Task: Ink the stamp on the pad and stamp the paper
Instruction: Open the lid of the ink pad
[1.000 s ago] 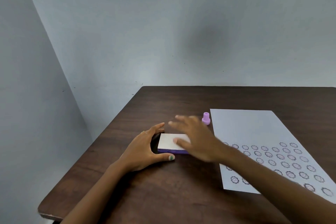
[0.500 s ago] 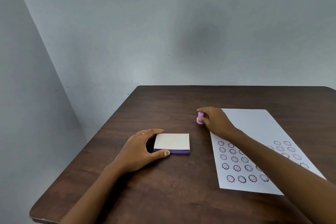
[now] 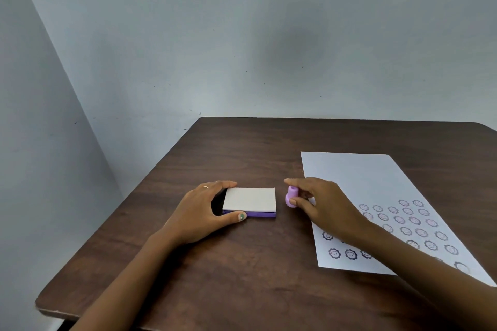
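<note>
A small purple stamp (image 3: 291, 198) is pinched in my right hand (image 3: 324, 203), held just right of the ink pad and left of the paper's edge. The ink pad (image 3: 250, 201) is a flat purple box with a white lid, closed, lying on the dark wooden table (image 3: 242, 271). My left hand (image 3: 204, 212) clasps the pad's left end, thumb on the front edge and fingers along the far side. The white paper (image 3: 360, 177) lies to the right, its near half covered with several rows of round flower-shaped prints; my right forearm hides part of them.
The table stands in a corner, with grey walls to the left and behind. Its left edge (image 3: 113, 226) runs diagonally close to my left arm.
My right hand left the pad, took hold of the stamp near the paper's top left, and has carried it back toward the pad. My left hand stays on the pad.
</note>
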{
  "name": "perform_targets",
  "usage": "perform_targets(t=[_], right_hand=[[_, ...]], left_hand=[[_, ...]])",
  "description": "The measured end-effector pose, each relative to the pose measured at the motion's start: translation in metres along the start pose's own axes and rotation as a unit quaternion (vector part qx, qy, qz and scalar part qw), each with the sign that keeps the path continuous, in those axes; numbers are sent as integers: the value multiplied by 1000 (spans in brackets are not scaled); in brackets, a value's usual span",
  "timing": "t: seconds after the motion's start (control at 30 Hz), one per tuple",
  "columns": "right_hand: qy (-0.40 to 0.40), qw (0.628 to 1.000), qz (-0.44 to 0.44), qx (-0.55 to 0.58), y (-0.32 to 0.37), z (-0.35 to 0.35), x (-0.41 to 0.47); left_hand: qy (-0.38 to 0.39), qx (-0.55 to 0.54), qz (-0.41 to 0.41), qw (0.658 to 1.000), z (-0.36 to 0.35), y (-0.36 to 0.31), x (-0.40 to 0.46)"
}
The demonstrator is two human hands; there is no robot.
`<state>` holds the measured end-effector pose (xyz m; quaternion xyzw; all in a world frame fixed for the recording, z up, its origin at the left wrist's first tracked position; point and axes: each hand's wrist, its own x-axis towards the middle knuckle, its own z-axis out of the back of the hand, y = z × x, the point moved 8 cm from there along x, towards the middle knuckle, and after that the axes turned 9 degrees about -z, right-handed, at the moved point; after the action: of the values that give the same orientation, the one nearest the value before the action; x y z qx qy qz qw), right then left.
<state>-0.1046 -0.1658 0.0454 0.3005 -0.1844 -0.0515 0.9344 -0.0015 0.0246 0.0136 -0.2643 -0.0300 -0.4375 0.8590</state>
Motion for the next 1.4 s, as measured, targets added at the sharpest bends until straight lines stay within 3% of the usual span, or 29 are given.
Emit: perform_targets(t=[0.23,0.47,0.83,1.03,1.4], right_hand=[[-22,997,23,-65,16,6,10],[138,960,102,-221,51,-40,22],[183,946,117,-242,57,-49,33],[213,966,74,-124,58,-37,50],[159,987,-14,-11,35,-39,91]], left_hand=[[0,5,10,1000,1,0,1],[-4,-4,15,1000,3,2,1],[-7,-10,19,1000,4,2,1],[-14,-21,24,999,4,3,0],[-7,-41,23,999,5,2,1]])
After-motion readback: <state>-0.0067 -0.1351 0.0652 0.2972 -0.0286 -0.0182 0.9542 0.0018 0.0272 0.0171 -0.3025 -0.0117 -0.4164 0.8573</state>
